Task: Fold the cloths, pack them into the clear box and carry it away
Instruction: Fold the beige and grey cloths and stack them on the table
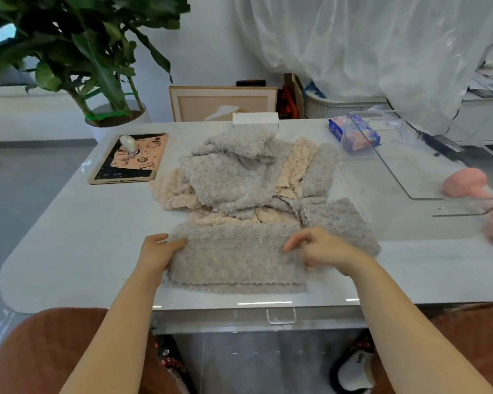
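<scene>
1. Cloths [234, 177] are lying in a loose grey and peach heap at the middle of the worktop [69, 251], mostly unfolded as far as I am judging.
2. I am watching one grey cloth [234, 257] lying doubled near the front edge, touching the heap; folding is only getting started.
3. My operator's left hand [160, 251] is resting fairly straight fingers on its left end. The right hand [319, 248] is bending its fingers over the right end, and I cannot tell whether it is pinching fabric.
4. I am seeing the clear box [424, 166] standing towards the far right corner with no cloths inside, so packing and carrying are both waiting.
5. I am noting bare worktop along the front left, a tablet [131, 157] towards the far left corner, and a pink dumbbell [464, 183] crowding the right edge beside the box.
</scene>
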### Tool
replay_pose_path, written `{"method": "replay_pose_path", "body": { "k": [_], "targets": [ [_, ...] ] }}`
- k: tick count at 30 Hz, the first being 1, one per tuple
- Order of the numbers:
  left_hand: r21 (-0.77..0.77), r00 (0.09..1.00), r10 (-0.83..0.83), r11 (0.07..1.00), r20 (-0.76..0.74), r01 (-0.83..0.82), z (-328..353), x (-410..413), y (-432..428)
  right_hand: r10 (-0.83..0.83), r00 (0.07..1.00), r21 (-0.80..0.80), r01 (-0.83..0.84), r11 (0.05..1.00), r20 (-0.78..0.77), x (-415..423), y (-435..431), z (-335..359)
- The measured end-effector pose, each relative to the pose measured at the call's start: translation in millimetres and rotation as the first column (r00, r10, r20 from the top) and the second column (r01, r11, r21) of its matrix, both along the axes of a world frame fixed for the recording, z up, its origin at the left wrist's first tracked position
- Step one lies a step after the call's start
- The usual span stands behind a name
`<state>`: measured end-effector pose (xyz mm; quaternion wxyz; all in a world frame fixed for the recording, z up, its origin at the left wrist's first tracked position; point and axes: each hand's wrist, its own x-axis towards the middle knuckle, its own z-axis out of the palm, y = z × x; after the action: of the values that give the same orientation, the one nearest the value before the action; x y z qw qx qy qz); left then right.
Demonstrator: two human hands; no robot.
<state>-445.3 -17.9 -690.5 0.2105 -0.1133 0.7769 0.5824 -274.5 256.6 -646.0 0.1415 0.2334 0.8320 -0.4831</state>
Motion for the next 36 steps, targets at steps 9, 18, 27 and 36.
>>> {"method": "replay_pose_path", "body": {
  "k": [9, 18, 27, 36],
  "targets": [
    [-0.109, 0.971, -0.178, 0.981, -0.158, 0.162, 10, 2, 11, -0.18, 0.983, 0.298, 0.178, 0.938, -0.021, -22, -24, -35],
    [-0.504, 0.826, -0.533, 0.772, -0.183, 0.387, -5, 6, -3, 0.053, 0.995, 0.255, -0.072, 0.964, 0.081, -10, -20, -22],
    [-0.708, 0.916, -0.383, 0.68, -0.122, 0.19, -8, 9, 2, -0.192, 0.979, 0.488, 0.139, 0.862, 0.061, -19, -29, -29],
    [-0.325, 0.944, -0.254, 0.929, -0.21, 0.178, 0, 23, 18, -0.217, 0.976, 0.408, 0.183, 0.894, 0.037, -17, -38, -41]
  ]
}}
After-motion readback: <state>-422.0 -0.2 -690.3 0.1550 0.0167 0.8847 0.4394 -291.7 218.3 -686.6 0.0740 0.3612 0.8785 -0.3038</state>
